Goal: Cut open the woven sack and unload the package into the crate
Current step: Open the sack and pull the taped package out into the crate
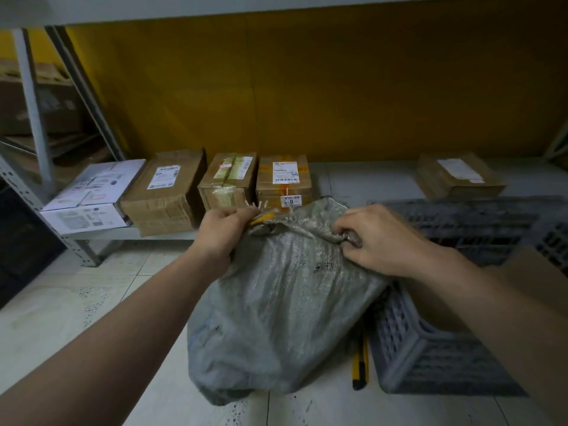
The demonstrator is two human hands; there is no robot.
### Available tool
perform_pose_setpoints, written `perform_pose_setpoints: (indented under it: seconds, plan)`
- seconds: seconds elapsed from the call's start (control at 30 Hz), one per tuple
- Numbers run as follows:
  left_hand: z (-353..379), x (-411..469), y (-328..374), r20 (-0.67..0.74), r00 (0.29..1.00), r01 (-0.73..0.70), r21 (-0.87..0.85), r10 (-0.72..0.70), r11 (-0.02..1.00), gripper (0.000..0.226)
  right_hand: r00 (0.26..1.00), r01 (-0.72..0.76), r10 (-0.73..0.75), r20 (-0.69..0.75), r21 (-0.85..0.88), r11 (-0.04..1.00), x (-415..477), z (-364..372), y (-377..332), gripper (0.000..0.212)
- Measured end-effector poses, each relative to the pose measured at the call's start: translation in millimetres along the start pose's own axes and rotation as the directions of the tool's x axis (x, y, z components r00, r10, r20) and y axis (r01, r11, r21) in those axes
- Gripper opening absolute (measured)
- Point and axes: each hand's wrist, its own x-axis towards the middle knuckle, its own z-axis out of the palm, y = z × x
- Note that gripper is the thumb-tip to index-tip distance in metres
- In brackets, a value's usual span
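Head view: the grey sack (285, 305) stands bulging on the floor tiles, touching the grey crate (436, 358) on its right. The left hand (226, 229) is clenched on the sack's bunched top; the right hand (379, 238) pinches its other corner. A yellow knife (360, 367) lies between sack and crate.

On the small white tag (290, 200) above my grey woven sack (276, 302) I read a bold "0"; the other box labels are illegible.
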Motion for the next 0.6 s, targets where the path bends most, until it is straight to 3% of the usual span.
perform_pose_setpoints:
  seconds: [0.1, 0.2, 0.3, 0.4, 0.5, 0.53, 0.6]
  plan:
    - [-1.3, -1.1, 7.8, 0.092, 0.980, 0.182, -0.044, -0.177, 0.982, 0.031, 0.998, 0.065, -0.064, -0.013, 0.074, 0.995, -3.1, 2.6, -5.4, 0.014]
    - [-6.3, -7.3, 6.2, 0.325, 0.903, 0.255, 0.124, -0.282, 0.959, 0.044, 0.989, 0.087, -0.062, -0.134, 0.181, 0.980, -3.4, 1.8, -6.5, 0.016]
    - [-5.8, -14.8, -3.9, 0.522, 0.791, 0.066, 0.448, -0.320, 0.892, 0.058, 0.968, 0.128, -0.068, -0.240, 0.243, 0.961, -2.9, -3.0, -6.2, 0.019]
    - [8.8, -27.9, -4.1, 0.574, 0.740, -0.194, 0.680, -0.349, 0.707, 0.038, 0.965, 0.138, -0.063, -0.253, 0.289, 0.947, -2.6, -4.6, -9.4, 0.024]
    - [17.3, -22.7, -6.8, 0.527, 0.799, -0.354, 0.801, -0.288, 0.484, 0.022, 0.967, 0.144, -0.071, -0.245, 0.297, 0.944, -2.1, -1.9, -12.2, 0.025]
    - [16.5, -19.0, -8.7, 0.514, 0.814, -0.374, 0.819, -0.269, 0.435, 0.009, 0.968, 0.147, -0.073, -0.242, 0.304, 0.941, -2.1, -1.4, -12.7, 0.023]
    - [11.8, -11.0, -13.7, 0.471, 0.849, -0.355, 0.844, -0.240, 0.401, 0.017, 0.972, 0.148, -0.074, -0.224, 0.332, 0.932, -4.0, -2.1, -14.0, 0.014]
